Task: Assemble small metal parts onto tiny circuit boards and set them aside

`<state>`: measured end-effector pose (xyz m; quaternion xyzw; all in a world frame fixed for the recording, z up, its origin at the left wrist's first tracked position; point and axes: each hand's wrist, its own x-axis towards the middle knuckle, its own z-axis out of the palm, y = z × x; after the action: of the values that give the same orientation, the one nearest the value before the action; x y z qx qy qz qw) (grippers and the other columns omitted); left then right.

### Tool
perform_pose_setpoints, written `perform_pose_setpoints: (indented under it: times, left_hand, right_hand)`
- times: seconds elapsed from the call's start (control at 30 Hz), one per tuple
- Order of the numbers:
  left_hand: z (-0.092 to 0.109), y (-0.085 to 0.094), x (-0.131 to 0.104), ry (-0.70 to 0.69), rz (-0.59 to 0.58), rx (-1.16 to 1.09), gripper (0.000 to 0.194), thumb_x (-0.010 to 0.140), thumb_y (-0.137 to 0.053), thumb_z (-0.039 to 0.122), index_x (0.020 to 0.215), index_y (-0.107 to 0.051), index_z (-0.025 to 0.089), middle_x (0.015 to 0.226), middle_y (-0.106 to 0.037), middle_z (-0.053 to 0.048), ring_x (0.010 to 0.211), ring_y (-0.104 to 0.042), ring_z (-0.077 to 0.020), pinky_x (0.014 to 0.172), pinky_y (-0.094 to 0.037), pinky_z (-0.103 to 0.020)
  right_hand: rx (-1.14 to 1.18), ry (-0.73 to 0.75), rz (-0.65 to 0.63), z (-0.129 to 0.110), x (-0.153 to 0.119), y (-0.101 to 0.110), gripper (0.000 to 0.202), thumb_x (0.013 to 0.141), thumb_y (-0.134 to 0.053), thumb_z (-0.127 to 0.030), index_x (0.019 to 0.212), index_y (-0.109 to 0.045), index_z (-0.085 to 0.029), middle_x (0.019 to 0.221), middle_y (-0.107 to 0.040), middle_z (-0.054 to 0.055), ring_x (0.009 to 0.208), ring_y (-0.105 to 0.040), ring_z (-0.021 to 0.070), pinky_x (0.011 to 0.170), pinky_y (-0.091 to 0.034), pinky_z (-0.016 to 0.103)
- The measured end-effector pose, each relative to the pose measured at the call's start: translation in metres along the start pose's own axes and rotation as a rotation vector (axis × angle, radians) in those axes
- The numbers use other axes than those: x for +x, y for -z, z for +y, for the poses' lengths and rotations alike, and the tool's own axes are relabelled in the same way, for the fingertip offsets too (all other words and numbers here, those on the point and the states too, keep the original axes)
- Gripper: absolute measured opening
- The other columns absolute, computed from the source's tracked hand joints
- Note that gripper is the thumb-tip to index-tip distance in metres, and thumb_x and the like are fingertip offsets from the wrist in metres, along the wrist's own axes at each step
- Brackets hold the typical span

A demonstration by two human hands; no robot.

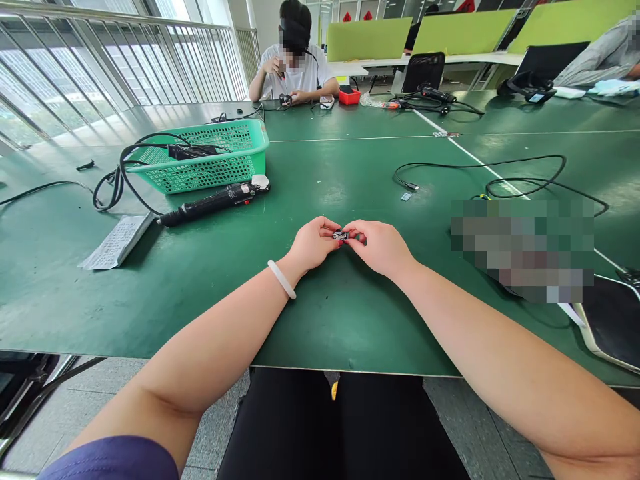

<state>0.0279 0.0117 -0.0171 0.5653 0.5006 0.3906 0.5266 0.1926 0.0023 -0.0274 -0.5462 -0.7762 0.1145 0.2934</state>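
In the head view, a small black-and-silver part (pixel 341 235), which looks like a little circuit board, is pinched between my two hands just above the green table (pixel 350 320). My left hand (pixel 315 245) holds its left end between thumb and fingers. The fingertips of my right hand (pixel 379 245) close on its right end. Fine detail on the part is too small to make out. To the left, apart from my hands, lies a black electric screwdriver (pixel 215 204). Beyond my right hand is a small flat card-like piece (pixel 406 197) beside a cable plug (pixel 412 187).
A green plastic basket (pixel 200 175) with black cable stands at the left, near a folded paper pad (pixel 117 243). A black cable (pixel 530 160) loops across the right, above a blurred object. A phone-like device (pixel 613 320) lies far right. Another person (pixel 295 67) sits opposite.
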Motion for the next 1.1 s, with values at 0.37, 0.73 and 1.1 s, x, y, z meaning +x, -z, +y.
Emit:
perform_pose_setpoints:
  times: [0.37, 0.73, 1.1]
  left_hand:
    - [0.005, 0.000, -0.004, 0.036, -0.024, -0.201, 0.021, 0.074, -0.069, 0.002, 0.090, -0.060, 0.012, 0.082, -0.072, -0.005, 0.075, -0.066, -0.0118, 0.088, -0.050, -0.034]
    - [0.005, -0.008, -0.010, 0.214, -0.013, -0.414, 0.006, 0.089, -0.056, 0.009, 0.093, -0.059, 0.011, 0.084, -0.069, -0.005, 0.076, -0.066, -0.0084, 0.089, -0.052, -0.029]
    - [0.025, 0.094, -0.041, 0.259, 0.097, -0.094, 0.017, 0.080, -0.060, 0.004, 0.095, -0.063, 0.011, 0.089, -0.072, -0.008, 0.078, -0.071, -0.0143, 0.096, -0.053, -0.035]
  right_hand:
    - [0.027, 0.005, 0.038, -0.004, -0.001, 0.002, 0.016, 0.084, -0.062, -0.026, 0.096, -0.072, -0.023, 0.086, -0.073, 0.003, 0.076, -0.064, 0.0191, 0.069, -0.047, 0.032]
    - [-0.038, 0.025, 0.092, -0.017, -0.005, 0.001, 0.011, 0.083, -0.064, -0.030, 0.076, -0.065, -0.021, 0.073, -0.067, 0.002, 0.076, -0.060, 0.0186, 0.063, -0.039, 0.029]
    - [0.104, -0.003, 0.120, -0.005, -0.002, 0.010, 0.020, 0.089, -0.057, -0.038, 0.092, -0.069, -0.022, 0.073, -0.067, 0.002, 0.070, -0.059, 0.0175, 0.064, -0.042, 0.031]
